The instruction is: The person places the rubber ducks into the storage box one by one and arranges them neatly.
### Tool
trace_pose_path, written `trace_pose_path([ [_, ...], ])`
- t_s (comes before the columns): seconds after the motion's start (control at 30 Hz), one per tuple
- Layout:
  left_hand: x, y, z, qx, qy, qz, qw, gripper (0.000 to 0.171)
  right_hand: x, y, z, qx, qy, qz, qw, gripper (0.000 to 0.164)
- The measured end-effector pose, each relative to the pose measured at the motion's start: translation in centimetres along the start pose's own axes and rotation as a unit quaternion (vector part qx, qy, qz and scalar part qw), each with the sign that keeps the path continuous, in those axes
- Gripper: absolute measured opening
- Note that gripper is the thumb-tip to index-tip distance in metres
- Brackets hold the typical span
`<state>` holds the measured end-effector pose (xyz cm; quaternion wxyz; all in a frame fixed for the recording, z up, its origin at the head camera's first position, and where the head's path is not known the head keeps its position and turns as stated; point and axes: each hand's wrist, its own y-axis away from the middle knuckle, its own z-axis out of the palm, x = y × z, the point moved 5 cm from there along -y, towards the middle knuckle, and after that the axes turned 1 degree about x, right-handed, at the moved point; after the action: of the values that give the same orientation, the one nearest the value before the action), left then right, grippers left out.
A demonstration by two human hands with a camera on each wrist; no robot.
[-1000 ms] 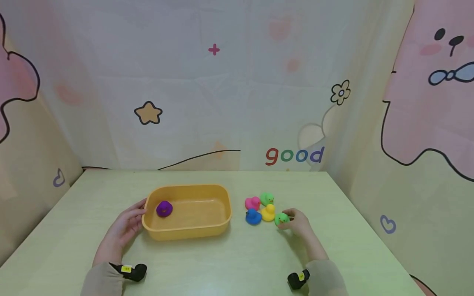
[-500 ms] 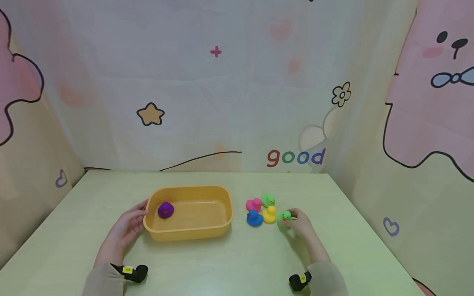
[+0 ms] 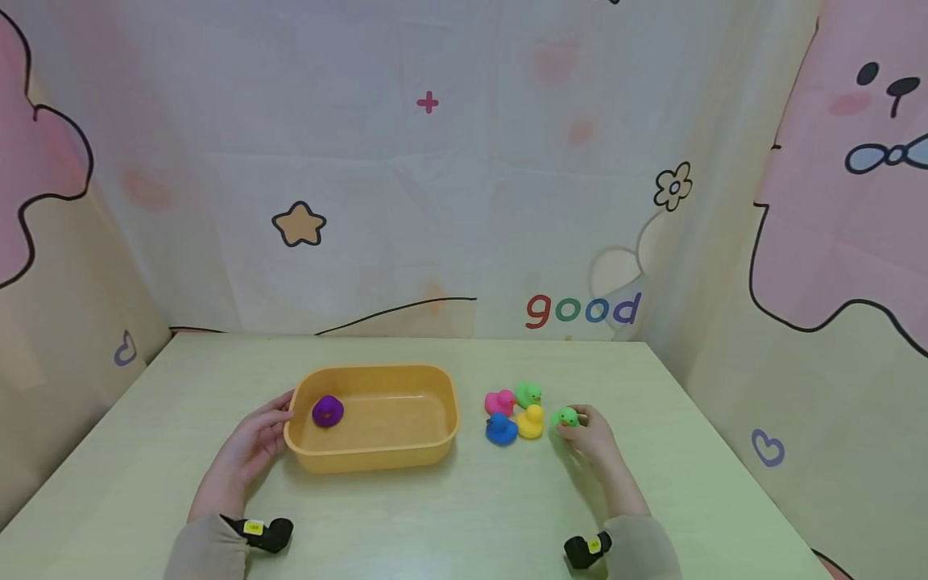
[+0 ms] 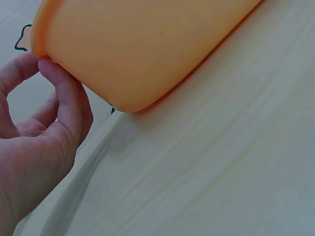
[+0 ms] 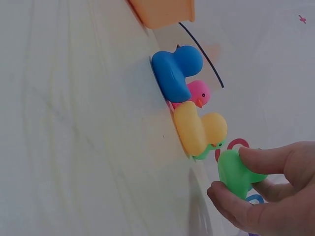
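My right hand (image 3: pixel 590 439) grips a light green rubber duck (image 5: pixel 236 172) between thumb and fingers, held a little above the table. To its left, a yellow duck (image 3: pixel 530 421), a blue duck (image 3: pixel 502 430), a pink duck (image 3: pixel 499 402) and another green duck (image 3: pixel 528 394) sit close together. My left hand (image 3: pixel 254 443) holds the left end of a yellow-orange plastic basin (image 3: pixel 373 461), its fingertips at the rim in the left wrist view. Inside the basin, near its left end, lies a purple duck (image 3: pixel 328 411).
The pale wooden table (image 3: pixel 435 532) carries the basin and ducks. A printed cloth (image 3: pixel 464 201) with cartoon figures hangs behind it and along both sides. Black wrist cameras (image 3: pixel 270 535) sit by both grey sleeves.
The right hand has lifted the green duck off the table and drawn it slightly away from the yellow duck. The left hand stays at the basin; the whole view shifts slightly.
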<state>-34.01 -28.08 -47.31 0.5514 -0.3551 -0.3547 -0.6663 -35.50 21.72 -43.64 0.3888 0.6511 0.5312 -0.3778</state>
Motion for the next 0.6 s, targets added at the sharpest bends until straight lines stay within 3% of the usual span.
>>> trace_pose_path([
  [0.2, 0.03, 0.05, 0.04, 0.004, 0.013, -0.005, 0.9999, 0.036, -0.01, 0.01, 0.07, 0.001, -0.032, 0.004, 0.999, 0.052],
  [0.6, 0.07, 0.16, 0.11, 0.008, -0.003, -0.005, 1.0, 0.035, -0.82, -0.32, 0.16, -0.009, -0.039, -0.003, 0.999, 0.055],
])
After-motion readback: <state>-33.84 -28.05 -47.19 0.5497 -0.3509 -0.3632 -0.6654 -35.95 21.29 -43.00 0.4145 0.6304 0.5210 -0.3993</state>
